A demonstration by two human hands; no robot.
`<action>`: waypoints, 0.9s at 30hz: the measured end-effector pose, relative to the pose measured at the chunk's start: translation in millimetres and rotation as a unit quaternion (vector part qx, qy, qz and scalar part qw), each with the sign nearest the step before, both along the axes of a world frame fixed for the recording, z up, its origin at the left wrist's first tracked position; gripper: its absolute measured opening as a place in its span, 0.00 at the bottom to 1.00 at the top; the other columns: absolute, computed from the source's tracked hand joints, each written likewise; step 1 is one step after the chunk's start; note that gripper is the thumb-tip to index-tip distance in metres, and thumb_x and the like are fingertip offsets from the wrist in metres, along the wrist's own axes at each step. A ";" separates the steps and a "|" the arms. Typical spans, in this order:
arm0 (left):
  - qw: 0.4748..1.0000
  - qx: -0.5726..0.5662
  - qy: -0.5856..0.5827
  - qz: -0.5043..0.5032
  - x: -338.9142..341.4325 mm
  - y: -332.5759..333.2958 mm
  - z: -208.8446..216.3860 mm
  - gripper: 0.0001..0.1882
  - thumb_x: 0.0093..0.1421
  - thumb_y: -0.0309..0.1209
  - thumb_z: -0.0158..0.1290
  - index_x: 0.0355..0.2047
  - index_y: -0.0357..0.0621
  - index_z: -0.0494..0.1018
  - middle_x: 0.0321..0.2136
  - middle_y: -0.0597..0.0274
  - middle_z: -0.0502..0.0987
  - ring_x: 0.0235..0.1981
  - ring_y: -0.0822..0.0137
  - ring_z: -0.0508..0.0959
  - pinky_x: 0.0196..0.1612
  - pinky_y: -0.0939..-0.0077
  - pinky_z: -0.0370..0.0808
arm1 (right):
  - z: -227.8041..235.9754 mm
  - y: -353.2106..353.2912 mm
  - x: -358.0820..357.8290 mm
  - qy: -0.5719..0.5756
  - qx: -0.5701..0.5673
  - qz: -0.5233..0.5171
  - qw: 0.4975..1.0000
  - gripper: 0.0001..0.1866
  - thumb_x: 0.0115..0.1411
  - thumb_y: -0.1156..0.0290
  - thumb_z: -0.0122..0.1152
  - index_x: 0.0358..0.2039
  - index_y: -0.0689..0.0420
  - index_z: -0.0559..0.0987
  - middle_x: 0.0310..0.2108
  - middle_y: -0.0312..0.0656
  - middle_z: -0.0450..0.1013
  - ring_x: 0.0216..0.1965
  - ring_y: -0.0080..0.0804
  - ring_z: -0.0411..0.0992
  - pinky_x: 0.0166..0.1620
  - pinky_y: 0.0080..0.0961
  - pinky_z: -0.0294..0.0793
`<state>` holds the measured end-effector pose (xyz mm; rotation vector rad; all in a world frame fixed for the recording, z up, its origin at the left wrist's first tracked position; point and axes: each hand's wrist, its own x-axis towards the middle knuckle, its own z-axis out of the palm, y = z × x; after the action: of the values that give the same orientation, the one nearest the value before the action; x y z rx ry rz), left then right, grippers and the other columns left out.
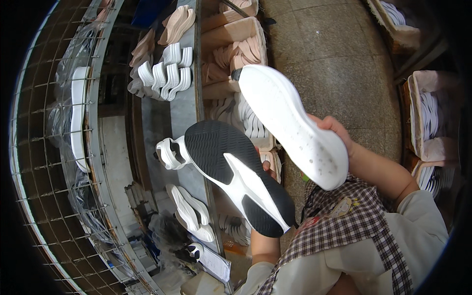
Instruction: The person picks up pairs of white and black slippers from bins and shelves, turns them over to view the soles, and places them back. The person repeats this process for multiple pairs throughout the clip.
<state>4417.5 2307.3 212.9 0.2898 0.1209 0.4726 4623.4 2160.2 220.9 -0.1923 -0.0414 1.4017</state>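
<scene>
My right hand (335,131) grips the edge of a white shoe sole (290,118), tilted with its smooth face up. Several dark spots mark its lower end, and a small black piece shows at its upper tip. Just to the left, my left hand (268,168) holds a shoe sole with black ribbed tread and white parts (221,147). Most of that hand is hidden behind this sole; only some fingertips show past its edge. A white looped piece (172,153) juts from the tread sole's upper left end. Both soles are held in the air side by side.
A grey metal bench (184,115) at the left bears stacked white wavy soles (167,73), beige ones (176,24) and white soles (189,211). Wire mesh (54,196) stands beyond it. Bins of pinkish soles (241,51) adjoin the bench; more bins (418,115) line the right side.
</scene>
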 end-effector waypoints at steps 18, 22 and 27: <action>0.996 0.087 -0.001 -0.018 1.2 -4.8 18.5 0.20 0.62 0.40 0.47 0.50 0.43 0.64 0.40 0.55 0.66 0.39 0.59 0.68 0.39 0.65 0.71 | -20.1 6.7 -12.2 -0.028 0.114 0.069 0.991 0.40 0.53 0.63 0.51 0.64 0.55 0.47 0.57 0.53 0.60 0.52 0.45 0.69 0.53 0.41 0.73; 0.977 0.134 0.141 0.089 -3.8 -8.9 30.7 0.23 0.62 0.41 0.46 0.54 0.45 0.62 0.33 0.59 0.67 0.34 0.63 0.68 0.37 0.66 0.73 | -3.2 0.2 -3.5 -0.045 0.134 0.076 0.987 0.43 0.53 0.53 0.64 0.62 0.58 0.55 0.53 0.50 0.66 0.50 0.36 0.72 0.49 0.36 0.76; 0.842 0.327 0.313 0.293 -28.2 -2.4 42.3 0.31 0.51 0.28 0.61 0.54 0.35 0.60 0.43 0.56 0.71 0.43 0.63 0.73 0.47 0.67 0.72 | 16.4 -33.7 6.4 -0.126 -0.186 0.052 0.973 0.41 0.45 0.55 0.72 0.56 0.62 0.66 0.47 0.49 0.72 0.44 0.33 0.75 0.47 0.31 0.77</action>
<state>4389.3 2304.9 255.2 1.1012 0.7125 1.0180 4629.8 2126.4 237.4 -0.6887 0.0015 1.4748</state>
